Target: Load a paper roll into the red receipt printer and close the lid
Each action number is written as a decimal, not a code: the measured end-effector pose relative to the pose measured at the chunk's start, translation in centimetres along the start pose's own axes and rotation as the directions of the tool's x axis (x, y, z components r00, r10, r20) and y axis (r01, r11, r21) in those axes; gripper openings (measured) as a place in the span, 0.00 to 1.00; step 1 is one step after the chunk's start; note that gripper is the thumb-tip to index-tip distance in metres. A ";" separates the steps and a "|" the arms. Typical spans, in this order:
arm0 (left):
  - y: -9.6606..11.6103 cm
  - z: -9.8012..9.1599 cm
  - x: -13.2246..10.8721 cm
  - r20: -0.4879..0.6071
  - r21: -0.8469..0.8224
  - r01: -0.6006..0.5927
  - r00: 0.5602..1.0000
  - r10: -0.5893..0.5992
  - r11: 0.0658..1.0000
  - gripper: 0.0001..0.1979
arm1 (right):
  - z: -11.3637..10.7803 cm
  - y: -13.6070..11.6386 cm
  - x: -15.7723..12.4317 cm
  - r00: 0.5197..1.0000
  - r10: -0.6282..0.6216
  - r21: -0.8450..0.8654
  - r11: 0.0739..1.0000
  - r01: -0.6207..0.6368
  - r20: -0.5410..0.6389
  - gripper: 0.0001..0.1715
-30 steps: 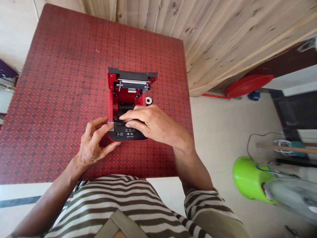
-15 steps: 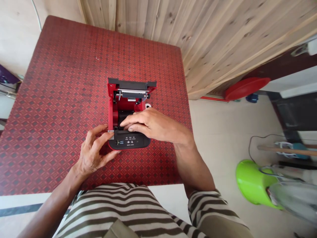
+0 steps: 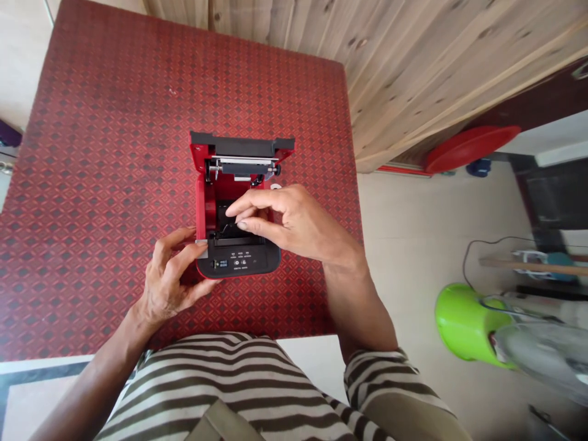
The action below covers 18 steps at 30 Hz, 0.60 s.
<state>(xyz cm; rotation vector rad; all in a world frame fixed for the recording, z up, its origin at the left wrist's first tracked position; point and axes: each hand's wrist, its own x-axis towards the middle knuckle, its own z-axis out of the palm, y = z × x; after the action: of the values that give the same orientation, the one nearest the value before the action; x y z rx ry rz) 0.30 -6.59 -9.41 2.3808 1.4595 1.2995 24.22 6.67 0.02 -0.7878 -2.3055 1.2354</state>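
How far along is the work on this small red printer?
Done: the lid of the red printer stands open at the back. In hand: the left hand grips the front left corner while the right hand reaches its fingertips into the paper bay; whether they pinch anything is hidden. Left: no roll shows in the dark bay, and the lid is not yet closed.

Bright, soft daylight; crisp in the middle, bent and smeared toward the rim.

Even light lies over the red table [image 3: 92,153] and the plank wall [image 3: 413,55], and the pale floor [image 3: 413,245] at the right is brightest. The right hand [image 3: 294,223] throws a faint shadow into the open printer [image 3: 239,202], whose inside is dark. The left hand [image 3: 169,278] leaves a dim shadow beside it. The wide lens curves the table's edges, and the green bucket [image 3: 459,324] at the lower right is blurred.
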 end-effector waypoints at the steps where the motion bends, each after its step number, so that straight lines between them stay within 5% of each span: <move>1: 0.1 -0.1 0.0 0.005 -0.004 0.009 1.000 -0.009 1.000 0.35 | 0.2 -0.1 -0.3 0.999 -0.019 -0.034 0.999 0.017 -0.051 0.08; 7: 0.1 -2.4 1.5 0.016 -0.100 0.129 0.992 -0.128 0.987 0.40 | 3.2 -2.1 -2.9 0.955 -0.216 -0.393 0.911 0.123 -0.203 0.11; 10: -0.3 -3.8 4.8 0.019 -0.009 0.093 0.995 -0.093 0.996 0.37 | 4.8 -2.7 -4.1 0.928 -0.317 -0.590 0.794 0.146 -0.197 0.12; 14: -1.3 -4.1 10.8 0.001 0.140 -0.099 0.995 0.100 0.985 0.38 | 6.2 -2.8 -5.0 0.898 -0.401 -0.752 0.646 0.135 -0.183 0.11; 18: -2.3 -2.9 14.1 0.194 0.144 -0.101 0.978 0.072 0.984 0.41 | 6.6 -2.9 -5.5 0.885 -0.427 -0.802 0.586 0.116 -0.184 0.10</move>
<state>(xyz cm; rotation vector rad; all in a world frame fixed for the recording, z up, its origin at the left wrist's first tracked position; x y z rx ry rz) -0.59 4.33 0.20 2.6091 1.4645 0.9759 23.63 -2.28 -1.47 -0.7659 -2.4626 -0.1357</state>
